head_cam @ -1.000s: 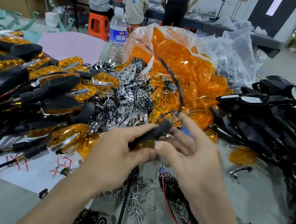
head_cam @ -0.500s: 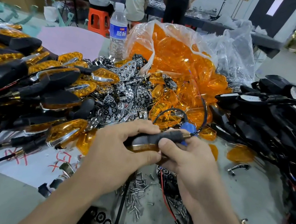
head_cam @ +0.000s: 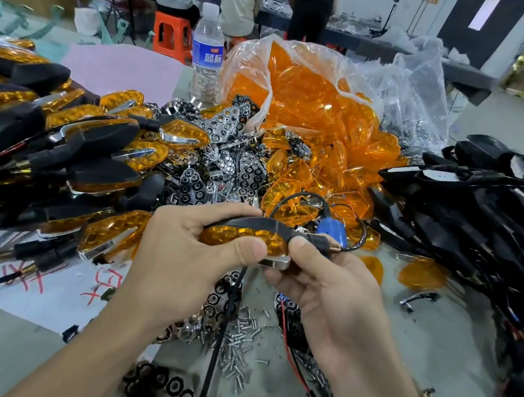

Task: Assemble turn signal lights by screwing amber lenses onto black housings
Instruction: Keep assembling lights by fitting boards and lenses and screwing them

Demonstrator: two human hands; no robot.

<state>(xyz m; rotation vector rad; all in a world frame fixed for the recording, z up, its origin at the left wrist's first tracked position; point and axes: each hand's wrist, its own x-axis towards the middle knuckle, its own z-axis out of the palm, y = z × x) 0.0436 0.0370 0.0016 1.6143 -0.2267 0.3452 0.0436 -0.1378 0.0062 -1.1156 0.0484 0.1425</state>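
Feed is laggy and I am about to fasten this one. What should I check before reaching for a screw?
1. Grip: left hand and right hand both hold the black plastic housing with the faceted amber lens: ok.
2. Lens seated: it sits in the housing along the visible edge: ok.
3. Supply: pile of small silver screws lies on the grey table below the hands: ok.
4. Screw hole facing up: cannot tell, that side is hidden.
5. Driver in hand: not ok, neither hand holds one.
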